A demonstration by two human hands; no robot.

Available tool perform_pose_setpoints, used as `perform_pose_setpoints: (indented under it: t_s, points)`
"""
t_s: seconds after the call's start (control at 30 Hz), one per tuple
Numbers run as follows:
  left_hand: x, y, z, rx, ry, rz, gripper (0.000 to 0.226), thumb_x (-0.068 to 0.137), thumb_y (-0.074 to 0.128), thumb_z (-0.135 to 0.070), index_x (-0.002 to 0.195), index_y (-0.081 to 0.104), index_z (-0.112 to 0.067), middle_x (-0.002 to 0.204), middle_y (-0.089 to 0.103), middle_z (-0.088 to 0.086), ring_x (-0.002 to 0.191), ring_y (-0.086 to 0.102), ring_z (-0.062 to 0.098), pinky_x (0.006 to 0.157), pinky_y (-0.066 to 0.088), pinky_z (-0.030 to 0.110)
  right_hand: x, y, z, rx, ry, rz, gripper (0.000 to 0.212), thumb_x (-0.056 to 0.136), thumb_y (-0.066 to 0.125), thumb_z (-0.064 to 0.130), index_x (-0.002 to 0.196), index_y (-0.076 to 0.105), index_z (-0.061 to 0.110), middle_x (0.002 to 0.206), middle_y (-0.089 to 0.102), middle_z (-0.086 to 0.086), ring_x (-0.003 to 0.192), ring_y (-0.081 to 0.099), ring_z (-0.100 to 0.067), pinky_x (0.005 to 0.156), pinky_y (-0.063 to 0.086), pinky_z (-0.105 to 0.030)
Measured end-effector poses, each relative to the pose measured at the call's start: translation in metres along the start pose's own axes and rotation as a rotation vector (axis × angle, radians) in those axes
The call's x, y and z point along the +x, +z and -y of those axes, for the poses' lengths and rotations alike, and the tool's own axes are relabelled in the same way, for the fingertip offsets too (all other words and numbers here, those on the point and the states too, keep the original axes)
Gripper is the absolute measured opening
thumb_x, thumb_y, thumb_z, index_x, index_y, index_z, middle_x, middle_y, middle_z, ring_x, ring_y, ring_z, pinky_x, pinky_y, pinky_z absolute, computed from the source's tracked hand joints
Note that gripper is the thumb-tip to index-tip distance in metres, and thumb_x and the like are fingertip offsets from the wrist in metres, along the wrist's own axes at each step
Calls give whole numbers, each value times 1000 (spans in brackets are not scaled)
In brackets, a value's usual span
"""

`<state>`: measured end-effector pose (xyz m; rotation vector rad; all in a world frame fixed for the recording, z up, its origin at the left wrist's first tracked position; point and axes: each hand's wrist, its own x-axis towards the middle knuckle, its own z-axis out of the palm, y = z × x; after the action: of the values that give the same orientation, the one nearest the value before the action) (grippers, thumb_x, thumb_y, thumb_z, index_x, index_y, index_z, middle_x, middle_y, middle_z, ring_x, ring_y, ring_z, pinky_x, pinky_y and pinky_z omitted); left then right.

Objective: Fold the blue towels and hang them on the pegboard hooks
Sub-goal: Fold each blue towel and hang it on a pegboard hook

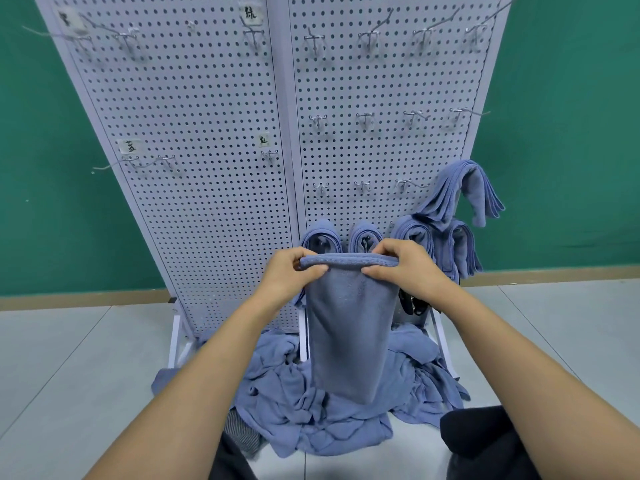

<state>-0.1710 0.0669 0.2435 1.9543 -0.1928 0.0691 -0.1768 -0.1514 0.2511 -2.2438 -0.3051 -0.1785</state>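
**Five towels hung, a pile left to fold**

A folded blue towel (346, 323) is held up in front of the pegboard (207, 168), low on its right panel. Its top fold is pinched at both ends, with the fingers and thumb of the left hand (294, 271) and the right hand (405, 268) clamped on it. Behind it, four folded towels (457, 251) are hung along the pegboard's bottom row. A fifth towel (464, 192) is hung one row higher at the right edge. A crumpled pile (311, 410) is left at the pegboard's foot, and many hooks (365, 119) above are bare. The task is judged well under half done.
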Motion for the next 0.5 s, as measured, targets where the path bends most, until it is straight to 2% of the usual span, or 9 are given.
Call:
perform_pose_setpoints:
  t_s: [0.07, 0.13, 0.17, 0.23, 0.3, 0.4, 0.5]
  points:
    - [1, 5, -2, -39, 28, 43, 6, 86, 67, -6, 88, 67, -12, 75, 62, -4, 64, 54, -4, 63, 44, 9, -1, -3, -2, -43, -16, 32, 21, 76, 78, 33, 84, 61, 23, 88, 66, 3, 84, 60, -13, 75, 47, -29]
    - [0, 12, -5, -119, 51, 153, 12, 88, 64, -2, 87, 64, -14, 77, 63, -3, 68, 56, -4, 67, 45, 9, -2, -3, -2, -97, -33, 96, 30, 71, 78, 43, 92, 63, 27, 88, 66, 9, 86, 60, -9, 78, 48, -28]
    - [-1, 16, -7, -134, 62, 198, 13, 88, 64, -1, 86, 63, -15, 77, 63, -3, 71, 57, -1, 68, 46, 10, -2, -2, -2, -157, -42, 140, 30, 72, 76, 48, 91, 63, 29, 84, 64, 12, 82, 60, -8, 76, 47, -29]
    - [-1, 23, -8, -131, 78, 222, 15, 88, 63, -1, 86, 63, -16, 77, 63, -4, 72, 57, 0, 70, 46, 11, -1, 3, -1, -262, -57, 200, 24, 79, 70, 48, 78, 60, 27, 67, 56, 10, 66, 52, -8, 66, 42, -32]
    - [1, 26, -8, -166, 67, 157, 13, 89, 62, -2, 88, 65, -15, 80, 66, -4, 74, 59, 1, 70, 48, 12, 2, 4, 2, -248, -61, 180, 27, 85, 66, 40, 67, 54, 26, 58, 48, 7, 58, 44, -7, 61, 36, -31]
    - [4, 25, -9, -345, -53, -11, 8, 90, 63, -7, 93, 67, -13, 82, 70, -3, 74, 64, 4, 66, 52, 13, 8, 3, 14, -160, -52, 117, 32, 90, 64, 31, 61, 50, 27, 58, 46, 9, 56, 42, -5, 56, 31, -24]
    - [7, 23, -4, -434, -188, -178, 7, 91, 62, -10, 94, 66, -13, 79, 67, -3, 70, 61, 8, 58, 48, 13, 16, -3, 29, -69, -27, 98, 33, 91, 62, 28, 68, 56, 6, 63, 46, -2, 60, 40, -12, 57, 29, -27]
